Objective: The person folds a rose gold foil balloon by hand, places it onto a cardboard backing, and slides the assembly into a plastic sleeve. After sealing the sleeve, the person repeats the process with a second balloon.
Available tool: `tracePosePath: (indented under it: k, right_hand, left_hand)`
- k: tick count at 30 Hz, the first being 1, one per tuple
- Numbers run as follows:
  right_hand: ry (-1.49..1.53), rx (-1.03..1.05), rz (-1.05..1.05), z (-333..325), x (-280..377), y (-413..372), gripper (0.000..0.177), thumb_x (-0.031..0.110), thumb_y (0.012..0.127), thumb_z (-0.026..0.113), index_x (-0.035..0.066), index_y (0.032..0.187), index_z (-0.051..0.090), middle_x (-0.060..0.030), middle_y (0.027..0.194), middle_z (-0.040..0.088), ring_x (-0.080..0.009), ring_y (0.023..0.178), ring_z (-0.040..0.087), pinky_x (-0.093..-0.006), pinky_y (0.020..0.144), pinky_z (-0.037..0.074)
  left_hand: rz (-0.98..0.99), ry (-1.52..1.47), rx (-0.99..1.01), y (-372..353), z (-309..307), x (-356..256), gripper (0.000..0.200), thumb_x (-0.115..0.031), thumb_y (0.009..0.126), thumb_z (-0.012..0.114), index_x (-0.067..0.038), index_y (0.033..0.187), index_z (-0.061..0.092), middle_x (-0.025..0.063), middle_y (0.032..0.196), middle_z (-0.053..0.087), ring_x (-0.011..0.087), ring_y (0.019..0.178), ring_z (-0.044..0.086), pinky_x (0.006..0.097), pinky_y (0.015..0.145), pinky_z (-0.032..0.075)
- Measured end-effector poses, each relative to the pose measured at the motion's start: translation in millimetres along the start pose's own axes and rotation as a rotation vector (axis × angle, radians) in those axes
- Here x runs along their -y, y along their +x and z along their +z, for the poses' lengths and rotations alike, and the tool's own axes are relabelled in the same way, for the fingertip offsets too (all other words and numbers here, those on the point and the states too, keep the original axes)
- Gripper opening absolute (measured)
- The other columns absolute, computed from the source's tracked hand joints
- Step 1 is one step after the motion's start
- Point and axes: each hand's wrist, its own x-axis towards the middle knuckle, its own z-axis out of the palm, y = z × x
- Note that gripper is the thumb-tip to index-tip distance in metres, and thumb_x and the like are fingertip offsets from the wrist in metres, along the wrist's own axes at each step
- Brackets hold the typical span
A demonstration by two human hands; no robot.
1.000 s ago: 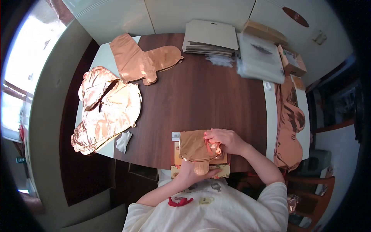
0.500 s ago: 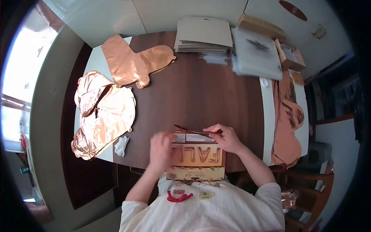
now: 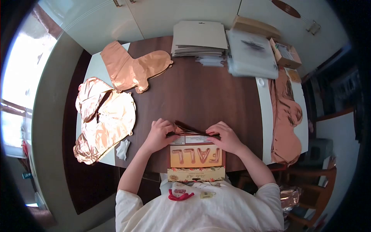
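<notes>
A printed balloon packet (image 3: 196, 156) with the word FALL, upside down to me, lies at the table's near edge. Along its far edge runs a folded copper foil balloon (image 3: 189, 129), bunched into a thin stack. My left hand (image 3: 159, 135) is closed at the left end of this foil, thumb over the packet's corner. Its right end is pinched between the thumb and fingers of my right hand (image 3: 226, 137).
Flat copper foil balloons (image 3: 135, 69) and crumpled shinier ones (image 3: 116, 112) cover the left side, beside a small white scrap (image 3: 123, 149). Stacked cards (image 3: 199, 34), clear plastic bags (image 3: 251, 58) and a small box (image 3: 288, 56) stand at the back. More foil (image 3: 286, 127) lies right.
My left hand has moved from over the packet's left side up to the left end of the foil. The foil's left part has opened out a little, and my right hand keeps its hold.
</notes>
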Motion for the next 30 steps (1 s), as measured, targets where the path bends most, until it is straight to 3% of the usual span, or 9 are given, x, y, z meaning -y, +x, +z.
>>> tracePosePath:
  k: [4, 11, 14, 17, 20, 26, 30]
  right_hand:
    - [-0.077, -0.032, -0.013, 4.3, -6.0, -2.7, 0.021, 0.009, 0.076, 0.072, 0.002, 0.094, 0.063, -0.0101, 0.088, 0.063, -0.029, 0.086, 0.059, -0.0364, 0.076, 0.05]
    - [-0.031, -0.011, 0.003, 5.1, 1.5, -1.8, 0.021, 0.003, 0.072, 0.068, 0.002, 0.093, 0.063, -0.0107, 0.088, 0.063, -0.0296, 0.087, 0.059, -0.038, 0.075, 0.05]
    - [-0.034, -0.056, 0.017, 9.0, 4.0, -2.0, 0.022, 0.001, 0.071, 0.067, 0.003, 0.092, 0.063, -0.0101, 0.088, 0.063, -0.0293, 0.087, 0.059, -0.0381, 0.076, 0.05]
    - [-0.048, -0.064, 0.018, 14.0, -1.2, -2.7, 0.023, 0.0, 0.07, 0.067, 0.004, 0.092, 0.063, -0.0092, 0.088, 0.063, -0.0288, 0.086, 0.059, -0.0375, 0.076, 0.05]
    - [-0.02, -0.049, -0.003, 14.4, -2.7, -2.9, 0.023, -0.002, 0.07, 0.064, 0.006, 0.092, 0.064, -0.0073, 0.088, 0.063, -0.0275, 0.087, 0.059, -0.0372, 0.078, 0.05]
    - [-0.043, -0.077, -0.031, 15.6, -1.1, -0.4, 0.019, -0.002, 0.07, 0.062, 0.007, 0.087, 0.065, -0.0036, 0.085, 0.064, -0.0248, 0.087, 0.058, -0.0368, 0.08, 0.049]
    - [-0.086, -0.1, -0.047, 17.4, 0.7, 3.6, 0.015, 0.002, 0.07, 0.064, 0.007, 0.085, 0.066, -0.0038, 0.085, 0.064, -0.0246, 0.086, 0.058, -0.0368, 0.079, 0.049]
  left_hand:
    - [0.03, 0.005, 0.053, 3.1, -1.2, -0.6, 0.02, -0.023, 0.072, 0.076, -0.008, 0.081, 0.066, 0.0024, 0.082, 0.059, 0.0222, 0.086, 0.052, 0.0362, 0.077, 0.037]
    - [0.128, -0.047, 0.029, 3.4, -0.2, -0.6, 0.016, -0.02, 0.072, 0.076, -0.008, 0.075, 0.066, 0.0026, 0.077, 0.058, 0.0214, 0.083, 0.052, 0.0358, 0.075, 0.037]
    - [0.086, -0.058, 0.048, -4.7, 5.3, 5.1, 0.017, -0.019, 0.073, 0.076, -0.008, 0.085, 0.072, 0.0041, 0.081, 0.059, 0.0223, 0.083, 0.05, 0.0358, 0.077, 0.037]
    - [0.114, -0.032, -0.013, -6.1, 2.9, -0.2, 0.014, -0.015, 0.071, 0.075, -0.006, 0.073, 0.065, 0.0038, 0.081, 0.059, 0.0218, 0.083, 0.053, 0.0354, 0.074, 0.038]
    - [0.1, -0.064, -0.008, -5.9, -6.1, -6.9, 0.013, -0.013, 0.071, 0.074, -0.005, 0.073, 0.064, 0.0048, 0.084, 0.06, 0.0222, 0.085, 0.054, 0.0355, 0.075, 0.039]
    - [0.162, -0.039, -0.035, -13.4, 2.1, 2.5, 0.016, -0.016, 0.073, 0.073, -0.005, 0.077, 0.063, 0.0055, 0.086, 0.059, 0.0238, 0.087, 0.054, 0.0365, 0.075, 0.04]
    - [0.028, 0.103, -0.087, -16.6, -1.1, -6.0, 0.025, -0.023, 0.072, 0.075, -0.007, 0.085, 0.061, 0.0058, 0.084, 0.055, 0.0259, 0.085, 0.053, 0.0372, 0.076, 0.04]
